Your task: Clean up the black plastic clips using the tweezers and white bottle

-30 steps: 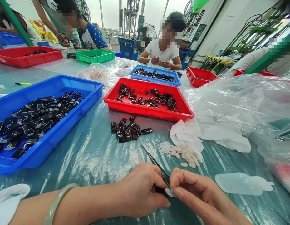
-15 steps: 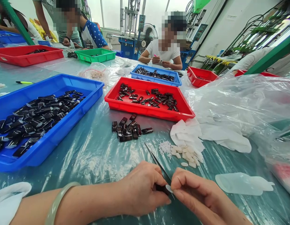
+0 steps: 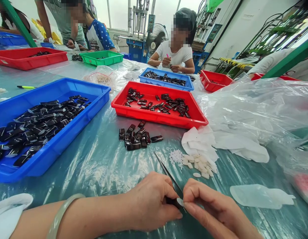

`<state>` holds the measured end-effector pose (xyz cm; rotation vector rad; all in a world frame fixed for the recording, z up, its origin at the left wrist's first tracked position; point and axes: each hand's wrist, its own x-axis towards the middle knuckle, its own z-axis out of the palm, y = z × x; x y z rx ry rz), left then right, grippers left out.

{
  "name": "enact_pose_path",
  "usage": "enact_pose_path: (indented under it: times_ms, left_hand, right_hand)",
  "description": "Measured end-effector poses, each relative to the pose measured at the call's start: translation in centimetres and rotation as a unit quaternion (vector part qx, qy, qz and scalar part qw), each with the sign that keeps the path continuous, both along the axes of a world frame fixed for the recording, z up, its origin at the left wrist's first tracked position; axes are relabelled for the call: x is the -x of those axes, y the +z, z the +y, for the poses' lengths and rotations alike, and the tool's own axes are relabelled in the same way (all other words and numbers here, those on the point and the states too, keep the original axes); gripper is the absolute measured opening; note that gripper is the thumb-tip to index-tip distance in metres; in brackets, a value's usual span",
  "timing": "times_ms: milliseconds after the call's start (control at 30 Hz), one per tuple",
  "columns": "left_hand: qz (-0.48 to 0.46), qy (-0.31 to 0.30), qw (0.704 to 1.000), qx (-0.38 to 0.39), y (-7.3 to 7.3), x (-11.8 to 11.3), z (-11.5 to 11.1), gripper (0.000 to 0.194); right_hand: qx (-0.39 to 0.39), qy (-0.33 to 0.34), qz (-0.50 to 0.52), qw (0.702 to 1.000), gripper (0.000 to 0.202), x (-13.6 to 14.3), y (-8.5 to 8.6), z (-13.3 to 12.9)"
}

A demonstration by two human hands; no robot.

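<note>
At left stands the blue tray (image 3: 66, 136) on the counter (image 3: 94, 162), and in it lies a big heap of black pieces (image 3: 45, 118). Many of them show a whitish end, so I judge this to be the part of the work which is done, and it looks like a large part.

More to the right, a small group of loose black pieces (image 3: 135, 141) lies on the counter, just before the red tray (image 3: 156, 118), which has further pieces scattered inside. These seem to be waiting.

The left hand (image 3: 151, 200) is closed around one dark piece (image 3: 171, 200), with a white oval (image 3: 180, 201) showing at its near end. This piece is, I think, about half-way through. The tweezers (image 3: 166, 169) run between both hands; which hand supports them I cannot tell.

Beyond the hands are white bits (image 3: 176, 157) and a pile of pale ovals (image 3: 201, 165), a supply not used up. The right hand (image 3: 211, 209) has thumb and forefinger pinched at the white oval's edge. Farthest right, a translucent bottle (image 3: 260, 196) lies on its side.
</note>
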<state>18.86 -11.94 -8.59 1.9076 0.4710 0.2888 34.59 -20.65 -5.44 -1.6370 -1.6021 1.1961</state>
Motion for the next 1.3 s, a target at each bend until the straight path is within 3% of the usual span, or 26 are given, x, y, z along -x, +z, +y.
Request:
enact_pose_path:
  times_ms: [133, 333, 667, 933, 1300]
  left_hand:
    - [0.008, -0.007, 1.0, -0.002, 0.2, 0.0, 0.0, 0.025]
    - [0.01, -0.011, 1.0, -0.006, 0.4, 0.0, -0.1, 0.028]
    - [0.006, -0.014, 1.0, -0.021, 0.4, 0.0, -0.1, 0.036]
    - [0.03, -0.021, 0.999, -0.027, 0.3, 0.0, -0.3, 0.009]
    - [0.037, -0.027, 0.999, -0.029, 0.7, 0.0, -0.3, 0.013]
  right_hand:
    - [0.153, -0.032, 0.145, 0.977, 0.028, -0.3, 0.0, 0.5]
    - [0.218, -0.065, 0.214, 0.95, 0.035, 0.0, 0.1, 1.0]
    - [0.252, -0.108, 0.26, 0.926, 0.035, 0.3, 0.1, 1.0]
    - [0.237, -0.155, 0.268, 0.921, 0.031, 0.6, -0.4, 0.3]
    - [0.231, -0.176, 0.246, 0.925, 0.034, 1.0, -0.6, 0.1]
